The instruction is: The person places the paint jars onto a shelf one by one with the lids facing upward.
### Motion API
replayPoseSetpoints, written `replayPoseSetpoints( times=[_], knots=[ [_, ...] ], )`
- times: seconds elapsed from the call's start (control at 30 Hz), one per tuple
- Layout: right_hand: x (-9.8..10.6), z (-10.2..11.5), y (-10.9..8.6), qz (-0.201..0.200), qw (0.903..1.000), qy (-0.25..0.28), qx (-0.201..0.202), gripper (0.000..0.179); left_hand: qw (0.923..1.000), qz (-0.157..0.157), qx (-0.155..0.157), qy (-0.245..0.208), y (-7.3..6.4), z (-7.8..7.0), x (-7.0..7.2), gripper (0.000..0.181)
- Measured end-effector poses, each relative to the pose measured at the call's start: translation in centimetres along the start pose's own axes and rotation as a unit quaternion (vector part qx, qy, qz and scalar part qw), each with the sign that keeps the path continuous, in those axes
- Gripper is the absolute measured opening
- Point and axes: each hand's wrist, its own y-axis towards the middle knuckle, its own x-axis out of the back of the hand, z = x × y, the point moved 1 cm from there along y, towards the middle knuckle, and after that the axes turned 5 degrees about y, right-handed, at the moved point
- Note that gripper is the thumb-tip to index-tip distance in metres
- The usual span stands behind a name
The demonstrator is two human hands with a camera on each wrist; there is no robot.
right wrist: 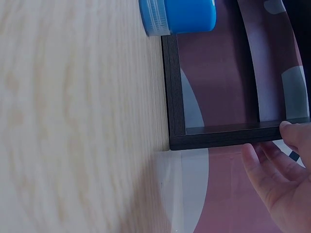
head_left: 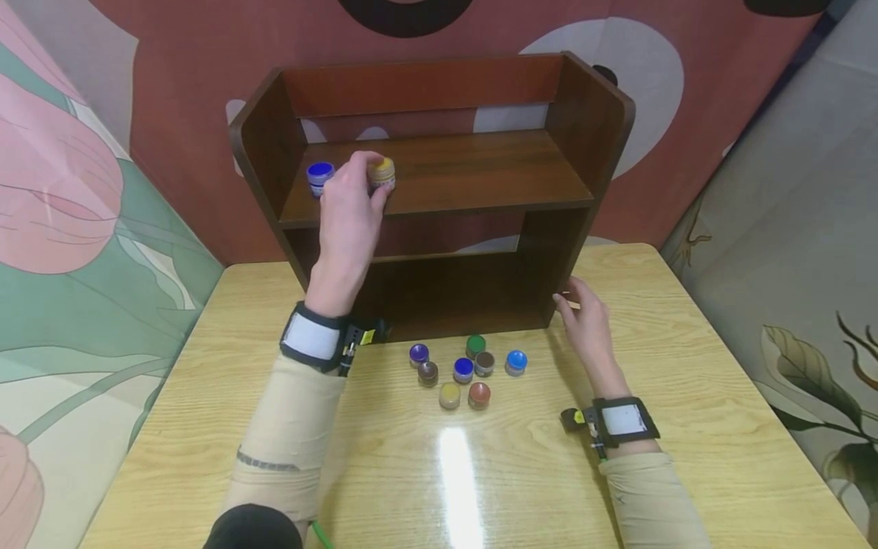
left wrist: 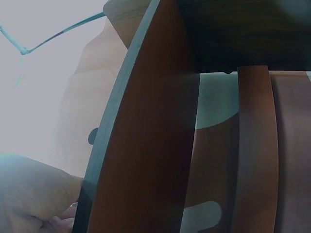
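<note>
My left hand (head_left: pixel 350 217) pinches a small yellow-lidded paint jar (head_left: pixel 384 172) at the front of the upper board of a dark brown wooden shelf (head_left: pixel 480 164). Just left of that hand, a blue-lidded paint jar (head_left: pixel 319 177) stands on the same board. My right hand (head_left: pixel 590 324) is at the outer right side of the shelf, with relaxed fingers. One fingertip (right wrist: pixel 285 126) touches the panel's edge in the right wrist view, while the others lie beside its outer face. The left wrist view shows the shelf's side panel (left wrist: pixel 141 126) but not the held jar.
Several paint jars stand on the wooden table (head_left: pixel 535 488) before the shelf, among them a green-lidded jar (head_left: pixel 475 345), a light-blue-lidded jar (head_left: pixel 516 362) and a red-brown-lidded jar (head_left: pixel 479 395). Patterned cloth (head_left: pixel 171 114) hangs behind and at both sides.
</note>
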Motion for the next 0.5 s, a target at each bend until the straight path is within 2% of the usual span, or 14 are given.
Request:
replayPoseSetpoints(
  times=[0.5],
  knots=[
    [0.14, -0.33, -0.09, 0.006, 0.9999, -0.003, -0.011, 0.035, 1.0000, -0.001, 0.002, 0.002, 0.17, -0.08, -0.25, 0.039]
  ],
)
